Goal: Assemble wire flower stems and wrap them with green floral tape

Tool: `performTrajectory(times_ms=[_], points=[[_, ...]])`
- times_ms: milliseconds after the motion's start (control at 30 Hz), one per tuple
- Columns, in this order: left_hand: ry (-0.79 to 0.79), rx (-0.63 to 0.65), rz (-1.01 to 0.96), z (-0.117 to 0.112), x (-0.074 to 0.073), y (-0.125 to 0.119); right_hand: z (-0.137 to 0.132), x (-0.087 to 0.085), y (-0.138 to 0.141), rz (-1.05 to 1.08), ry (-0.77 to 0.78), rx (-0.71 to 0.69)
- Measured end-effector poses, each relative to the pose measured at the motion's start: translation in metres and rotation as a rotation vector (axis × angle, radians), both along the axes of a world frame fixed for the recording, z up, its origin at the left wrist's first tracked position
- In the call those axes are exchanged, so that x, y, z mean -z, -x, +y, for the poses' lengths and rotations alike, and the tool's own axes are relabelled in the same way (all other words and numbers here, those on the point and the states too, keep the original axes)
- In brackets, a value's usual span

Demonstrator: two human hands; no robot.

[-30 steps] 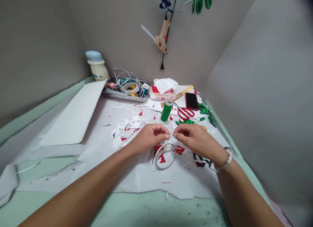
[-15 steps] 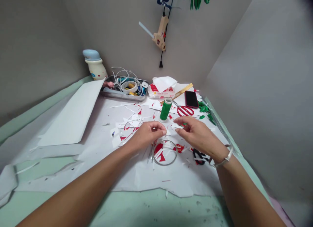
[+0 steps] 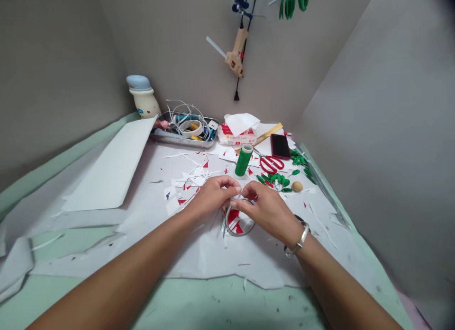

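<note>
My left hand (image 3: pixel 216 195) is closed in a pinch, thumb against forefinger; what lies between the tips is too thin to name. My right hand (image 3: pixel 261 207) has its fingers curled close to the left fingertips, apparently pinching too, but the thing in them is hidden. Below both hands a thin metal ring (image 3: pixel 240 234) lies over red and white scraps, partly covered by the right hand. Just beyond the fingers stands a spool of green thread (image 3: pixel 243 162). Green leaf-shaped pieces (image 3: pixel 279 179) lie to the right, beside a small tan ball (image 3: pixel 296 186).
Red-handled scissors (image 3: pixel 271 165) and a phone (image 3: pixel 280 146) lie at the back right. A metal tray (image 3: pixel 181 139) of cords and spools, a tissue pack (image 3: pixel 236 135) and a white board (image 3: pixel 113 169) stand farther back. A glue gun (image 3: pixel 237 53) hangs above. Paper scraps (image 3: pixel 192 178) litter the left.
My right hand has moved left and inward, to the left fingertips and partly over the ring. Its fingers have closed in. The green pieces and tan ball have come into sight.
</note>
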State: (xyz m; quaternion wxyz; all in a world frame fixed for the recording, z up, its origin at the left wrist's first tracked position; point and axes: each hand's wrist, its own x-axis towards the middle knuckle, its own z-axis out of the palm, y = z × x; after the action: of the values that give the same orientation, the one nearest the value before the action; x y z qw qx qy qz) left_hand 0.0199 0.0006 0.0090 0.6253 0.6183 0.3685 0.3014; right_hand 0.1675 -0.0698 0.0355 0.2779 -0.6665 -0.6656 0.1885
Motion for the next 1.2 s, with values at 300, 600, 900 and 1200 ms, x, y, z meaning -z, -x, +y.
performTrajectory(times_ms=[300, 600, 900, 1200], points=[[0.141, 0.008, -0.069, 0.004, 0.002, 0.001, 0.016, 0.024, -0.006, 0.561, 0.161, -0.102], [0.175, 0.029, -0.059, 0.002, 0.001, 0.001, 0.020, 0.042, -0.012, 0.990, 0.288, -0.213], [0.108, 0.023, -0.033, 0.000, 0.001, 0.001, 0.022, 0.044, -0.009, 1.113, 0.319, -0.213], [0.044, 0.036, -0.024, -0.002, -0.002, 0.002, 0.022, 0.047, -0.008, 1.117, 0.323, -0.187]])
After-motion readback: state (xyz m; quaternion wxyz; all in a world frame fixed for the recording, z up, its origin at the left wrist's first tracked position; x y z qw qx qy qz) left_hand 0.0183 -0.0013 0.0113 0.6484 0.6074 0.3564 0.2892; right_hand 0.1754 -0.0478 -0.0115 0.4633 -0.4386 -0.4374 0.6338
